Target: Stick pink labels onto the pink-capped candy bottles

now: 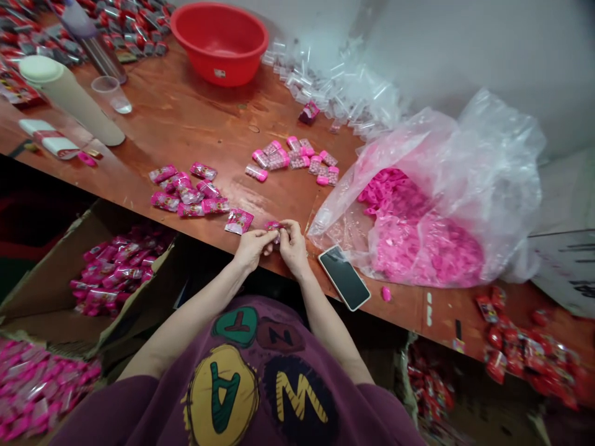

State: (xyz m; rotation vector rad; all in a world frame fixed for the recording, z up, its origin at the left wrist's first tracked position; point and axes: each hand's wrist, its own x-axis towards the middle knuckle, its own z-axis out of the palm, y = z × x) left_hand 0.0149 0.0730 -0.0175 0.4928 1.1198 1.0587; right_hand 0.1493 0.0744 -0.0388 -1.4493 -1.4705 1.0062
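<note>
Near the table's front edge, my left hand (252,246) and my right hand (292,246) meet with fingers pinched around a small pink printed wrapper (273,225). Fingers hide most of it, so I cannot tell what is inside. Just left of my hands lies a flat pink printed wrapper (238,221). Beyond it is a pile of pink wrapped pieces (188,193). Small clear bottles with pink caps (279,159), filled with pale pink beads, lie scattered farther back. A phone (344,277) rests to the right of my right hand.
A large clear bag (493,161) of pink plastic parts (418,235) occupies the right side. Behind are a red basin (219,43) and clear tubes (339,87). A pale flask (74,102) and plastic cup (111,93) stand left. Below is a carton (139,297) of pink pieces.
</note>
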